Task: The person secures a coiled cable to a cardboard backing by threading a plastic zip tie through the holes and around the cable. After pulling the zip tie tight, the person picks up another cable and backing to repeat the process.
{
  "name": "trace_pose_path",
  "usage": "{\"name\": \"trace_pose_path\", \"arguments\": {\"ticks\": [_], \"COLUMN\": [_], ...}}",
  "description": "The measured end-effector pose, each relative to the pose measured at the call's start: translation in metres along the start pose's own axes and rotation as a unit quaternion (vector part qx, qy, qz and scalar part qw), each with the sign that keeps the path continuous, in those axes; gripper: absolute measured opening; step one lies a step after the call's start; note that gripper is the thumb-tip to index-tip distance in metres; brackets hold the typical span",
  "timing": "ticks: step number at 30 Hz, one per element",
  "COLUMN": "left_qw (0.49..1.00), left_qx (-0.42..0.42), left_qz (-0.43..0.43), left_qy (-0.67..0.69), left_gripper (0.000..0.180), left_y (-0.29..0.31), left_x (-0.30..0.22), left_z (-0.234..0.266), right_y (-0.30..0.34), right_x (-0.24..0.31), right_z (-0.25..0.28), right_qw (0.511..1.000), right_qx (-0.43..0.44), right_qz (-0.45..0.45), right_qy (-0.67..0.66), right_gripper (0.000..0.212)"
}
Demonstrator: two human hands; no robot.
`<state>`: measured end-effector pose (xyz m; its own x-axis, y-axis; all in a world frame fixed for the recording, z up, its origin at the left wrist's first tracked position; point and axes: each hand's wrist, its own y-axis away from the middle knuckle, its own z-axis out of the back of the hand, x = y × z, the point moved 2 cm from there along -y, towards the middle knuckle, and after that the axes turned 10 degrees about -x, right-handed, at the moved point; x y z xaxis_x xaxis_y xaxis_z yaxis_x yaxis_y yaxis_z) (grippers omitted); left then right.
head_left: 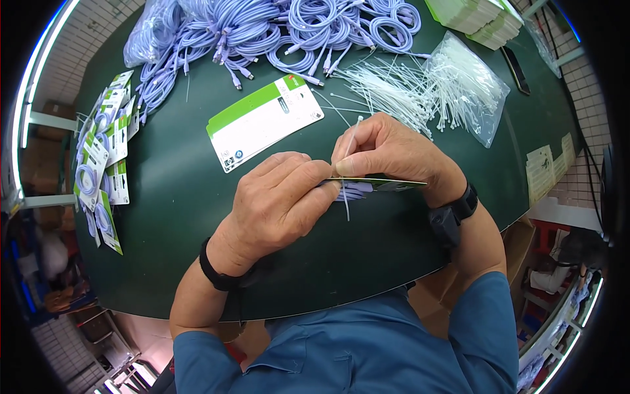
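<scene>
Above the table's near half, my left hand is closed on the left end of a packaging card, seen almost edge-on. A coiled light-purple cable lies against the card's near side, partly hidden by my fingers. A white cable tie passes through at the card, one end hanging down and the other sticking up. My right hand pinches this tie between thumb and index finger, just above the card. A flat green and white card lies beyond my left hand.
Purple coiled cables are heaped at the far edge. Loose white cable ties spill beside a plastic bag of ties. Carded cables pile up at the left. Stacked cards and a phone sit far right.
</scene>
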<state>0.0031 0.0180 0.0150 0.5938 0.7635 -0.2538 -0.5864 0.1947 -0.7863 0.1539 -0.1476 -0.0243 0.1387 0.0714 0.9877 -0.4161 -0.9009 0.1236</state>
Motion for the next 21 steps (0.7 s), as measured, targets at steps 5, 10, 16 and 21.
{"name": "trace_pose_path", "arguments": {"ticks": [5,10,16,21], "left_qw": [1.000,1.000,1.000,0.999], "left_qx": [0.000,-0.001,0.015,0.014], "left_qz": [0.001,-0.005,-0.025,-0.033], "left_qy": [-0.001,0.008,-0.001,0.007], "left_gripper": [0.024,0.023,0.020,0.019], "left_y": [0.000,0.000,0.000,0.002], "left_x": [0.000,0.001,0.000,0.002], "left_z": [-0.001,-0.002,0.001,0.000], "right_y": [0.001,0.002,0.000,0.001], "right_x": [0.011,0.016,0.008,0.013], "right_z": [-0.003,-0.001,-0.003,-0.006], "right_qw": [0.997,0.985,0.999,0.990], "right_qx": [-0.029,-0.059,0.002,-0.059], "right_qz": [-0.044,-0.106,-0.044,-0.090], "right_qy": [-0.063,-0.125,-0.008,-0.094], "right_gripper": [0.017,0.017,0.020,0.019]}}
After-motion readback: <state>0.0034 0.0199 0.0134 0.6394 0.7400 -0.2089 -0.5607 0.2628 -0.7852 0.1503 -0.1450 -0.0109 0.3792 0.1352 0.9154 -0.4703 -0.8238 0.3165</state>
